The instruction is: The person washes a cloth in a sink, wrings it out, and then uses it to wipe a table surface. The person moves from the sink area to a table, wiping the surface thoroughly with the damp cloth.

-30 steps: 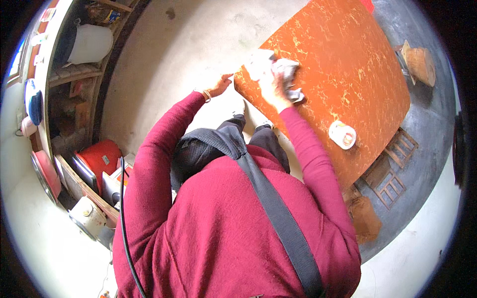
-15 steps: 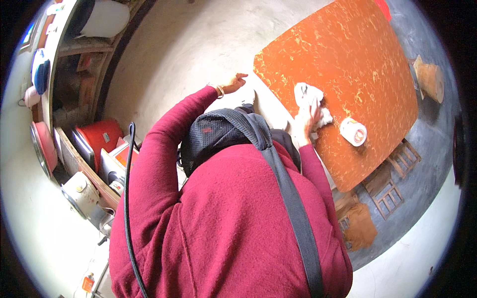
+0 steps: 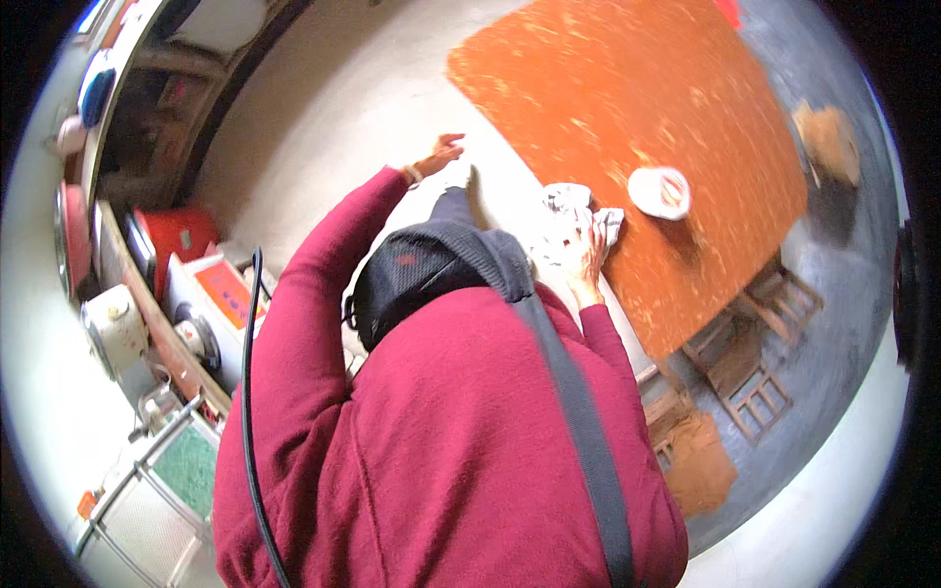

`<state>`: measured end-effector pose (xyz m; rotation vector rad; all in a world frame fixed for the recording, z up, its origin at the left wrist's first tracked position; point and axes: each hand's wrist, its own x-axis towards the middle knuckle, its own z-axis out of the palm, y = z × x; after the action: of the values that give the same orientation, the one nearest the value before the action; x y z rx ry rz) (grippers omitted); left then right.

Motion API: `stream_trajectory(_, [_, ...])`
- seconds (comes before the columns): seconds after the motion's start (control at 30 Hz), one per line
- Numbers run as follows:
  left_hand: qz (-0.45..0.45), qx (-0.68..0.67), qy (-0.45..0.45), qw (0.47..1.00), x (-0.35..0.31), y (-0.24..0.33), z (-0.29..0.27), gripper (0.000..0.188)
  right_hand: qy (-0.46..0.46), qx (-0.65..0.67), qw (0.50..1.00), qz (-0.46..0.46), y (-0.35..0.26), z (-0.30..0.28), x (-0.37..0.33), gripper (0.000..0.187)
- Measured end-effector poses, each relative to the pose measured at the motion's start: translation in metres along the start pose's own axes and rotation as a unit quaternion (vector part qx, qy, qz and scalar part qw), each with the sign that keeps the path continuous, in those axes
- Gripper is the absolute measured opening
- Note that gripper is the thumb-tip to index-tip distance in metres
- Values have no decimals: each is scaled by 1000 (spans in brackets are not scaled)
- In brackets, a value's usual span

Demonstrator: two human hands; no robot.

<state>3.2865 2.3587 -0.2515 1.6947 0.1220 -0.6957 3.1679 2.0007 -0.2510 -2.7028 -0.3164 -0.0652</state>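
Observation:
My right hand (image 3: 585, 257) presses down on a crumpled white cloth with dark markings (image 3: 569, 201). The cloth lies at the near left edge of an orange marbled tabletop (image 3: 627, 98), and partly seems to overhang it. Just beyond the hand stands a white round tub with a red mark (image 3: 659, 192), not touched. Off the table's left side, my left hand (image 3: 438, 157) hangs in the air over the pale floor, fingers stretched out and holding nothing. A bracelet circles that wrist.
Wooden stools (image 3: 760, 402) stand on the grey floor beyond the table's right side; one bears a tan cover (image 3: 701, 465). On the left are shelving, a red bin (image 3: 181, 240) and a cream kettle-like appliance (image 3: 116, 328). A black cord (image 3: 249, 412) runs down beside my left arm.
My right hand and the cloth have come nearer to me across the tabletop, toward its edge. The whole view has shifted, and the tub stands in the same place on the table.

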Motion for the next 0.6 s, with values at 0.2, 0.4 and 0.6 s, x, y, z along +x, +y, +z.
stream_trajectory(0.2, [-58,4,-25,998,-46,-23,74,62,57,-19,991,118,128,-89,-113,44])
stream_trajectory(0.4, [-5,115,-105,988,-84,1,128,55,201,-43,957,205,168,-107,-141,41])
stream_trajectory(0.6, [-5,109,-29,994,-119,-1,141,46,138,-15,984,116,87,-99,-167,36])
